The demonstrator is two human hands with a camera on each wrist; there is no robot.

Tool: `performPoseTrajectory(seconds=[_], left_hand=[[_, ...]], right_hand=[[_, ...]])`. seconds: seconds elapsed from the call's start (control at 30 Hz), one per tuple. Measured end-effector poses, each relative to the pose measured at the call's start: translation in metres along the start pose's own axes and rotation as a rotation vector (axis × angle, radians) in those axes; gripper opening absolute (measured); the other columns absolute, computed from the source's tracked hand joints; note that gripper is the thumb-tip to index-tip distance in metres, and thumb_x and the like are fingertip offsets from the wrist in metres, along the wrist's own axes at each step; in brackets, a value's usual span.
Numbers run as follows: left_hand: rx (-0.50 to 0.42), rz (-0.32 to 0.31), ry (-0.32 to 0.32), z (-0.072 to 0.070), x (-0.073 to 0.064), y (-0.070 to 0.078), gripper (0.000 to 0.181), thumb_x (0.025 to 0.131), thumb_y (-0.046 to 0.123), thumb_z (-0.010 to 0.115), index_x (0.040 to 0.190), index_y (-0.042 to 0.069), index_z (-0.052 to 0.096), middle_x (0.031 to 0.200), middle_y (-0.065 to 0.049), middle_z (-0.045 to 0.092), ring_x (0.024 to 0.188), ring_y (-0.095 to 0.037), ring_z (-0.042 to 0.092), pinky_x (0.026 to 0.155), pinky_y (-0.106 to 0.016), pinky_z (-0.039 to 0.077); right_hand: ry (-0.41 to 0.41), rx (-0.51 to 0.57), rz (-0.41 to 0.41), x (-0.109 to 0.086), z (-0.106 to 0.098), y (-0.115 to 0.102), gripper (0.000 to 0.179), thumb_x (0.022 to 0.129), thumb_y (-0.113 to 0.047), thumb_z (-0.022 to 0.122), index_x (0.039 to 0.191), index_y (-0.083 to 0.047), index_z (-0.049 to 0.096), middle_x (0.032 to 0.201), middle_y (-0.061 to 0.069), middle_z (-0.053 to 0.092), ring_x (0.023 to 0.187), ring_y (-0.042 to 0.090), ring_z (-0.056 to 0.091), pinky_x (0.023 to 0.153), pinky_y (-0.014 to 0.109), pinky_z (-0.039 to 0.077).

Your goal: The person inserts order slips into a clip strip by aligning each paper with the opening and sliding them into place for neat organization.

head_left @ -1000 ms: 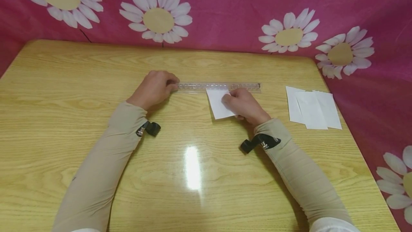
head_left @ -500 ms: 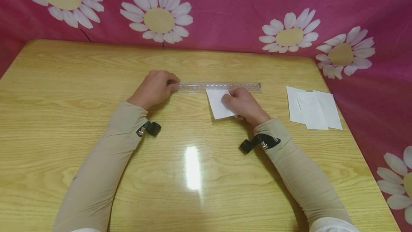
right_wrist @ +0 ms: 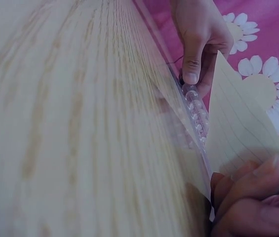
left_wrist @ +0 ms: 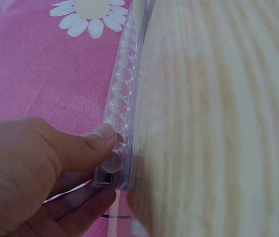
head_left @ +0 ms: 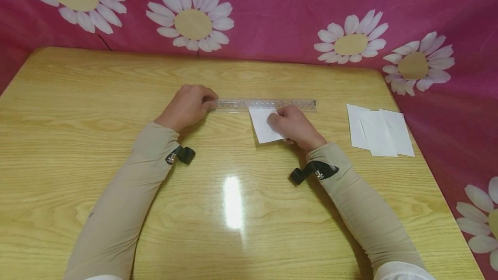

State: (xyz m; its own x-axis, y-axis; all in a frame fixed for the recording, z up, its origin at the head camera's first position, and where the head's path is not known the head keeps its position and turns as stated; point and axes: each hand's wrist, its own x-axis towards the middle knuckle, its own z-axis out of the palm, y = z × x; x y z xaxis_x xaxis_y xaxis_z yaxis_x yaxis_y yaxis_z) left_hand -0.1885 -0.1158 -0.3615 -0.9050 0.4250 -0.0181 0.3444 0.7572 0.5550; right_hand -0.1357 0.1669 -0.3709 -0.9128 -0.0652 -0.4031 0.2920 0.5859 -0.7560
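A long clear plastic strip (head_left: 264,103) with a row of round, bubble-like shapes lies across the table. At its left end my left hand (head_left: 188,105) grips it; in the left wrist view the thumb presses on top and the fingers curl beneath the end of the strip (left_wrist: 120,90). My right hand (head_left: 297,128) pinches a small white sheet of paper (head_left: 262,125) between thumb and fingers. The paper's far edge is right at the strip's near side. Faint ruled lines show on the face of the paper (right_wrist: 240,121) in the right wrist view.
On the right of the wooden table (head_left: 175,228), several white paper sheets (head_left: 379,133) lie overlapping. A pink cloth (head_left: 272,12) with large white daisies hangs behind the table and along its right side. Each wrist wears a black camera strap.
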Motion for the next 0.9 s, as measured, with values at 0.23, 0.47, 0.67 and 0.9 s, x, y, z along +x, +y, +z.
performPoseTrajectory(seconds=[0.23, 0.47, 0.67, 0.9], left_hand=[[0.004, 0.000, -0.003, -0.0002, 0.0004, 0.0002, 0.029, 0.101, 0.014, 0.066, 0.127, 0.003, 0.072, 0.130, -0.018, 0.072, 0.124, -0.033, 0.065, 0.112, -0.048, 0.050], [0.008, -0.004, -0.006, 0.0001, 0.0006, 0.0004, 0.029, 0.101, 0.014, 0.065, 0.127, 0.003, 0.072, 0.130, -0.018, 0.072, 0.124, -0.032, 0.065, 0.112, -0.048, 0.050], [0.008, -0.004, -0.008, -0.0004, 0.0004, 0.0006, 0.029, 0.102, 0.014, 0.065, 0.127, 0.003, 0.072, 0.130, -0.018, 0.072, 0.124, -0.032, 0.065, 0.112, -0.048, 0.050], [0.004, -0.024, -0.020, -0.0006, 0.0007, 0.0012, 0.030, 0.102, 0.014, 0.064, 0.129, 0.003, 0.071, 0.132, -0.018, 0.071, 0.124, -0.032, 0.064, 0.112, -0.048, 0.049]], right_hand=[[0.019, 0.001, 0.006, -0.0012, 0.0013, -0.0015, 0.022, 0.092, -0.022, 0.052, 0.073, -0.012, 0.054, 0.056, -0.007, 0.040, 0.045, 0.012, 0.035, 0.040, 0.025, 0.032], [0.000, 0.012, -0.003, -0.0008, 0.0010, -0.0004, 0.022, 0.092, -0.022, 0.051, 0.072, -0.012, 0.051, 0.057, -0.007, 0.040, 0.046, 0.012, 0.036, 0.041, 0.025, 0.033], [0.002, 0.018, -0.004, 0.0003, 0.0016, -0.0005, 0.021, 0.092, -0.021, 0.051, 0.074, -0.011, 0.055, 0.057, -0.007, 0.040, 0.045, 0.012, 0.036, 0.040, 0.025, 0.033], [-0.006, 0.009, 0.005, 0.0015, 0.0017, -0.0005, 0.023, 0.093, -0.023, 0.051, 0.090, -0.005, 0.066, 0.060, -0.005, 0.045, 0.046, 0.012, 0.037, 0.041, 0.025, 0.033]])
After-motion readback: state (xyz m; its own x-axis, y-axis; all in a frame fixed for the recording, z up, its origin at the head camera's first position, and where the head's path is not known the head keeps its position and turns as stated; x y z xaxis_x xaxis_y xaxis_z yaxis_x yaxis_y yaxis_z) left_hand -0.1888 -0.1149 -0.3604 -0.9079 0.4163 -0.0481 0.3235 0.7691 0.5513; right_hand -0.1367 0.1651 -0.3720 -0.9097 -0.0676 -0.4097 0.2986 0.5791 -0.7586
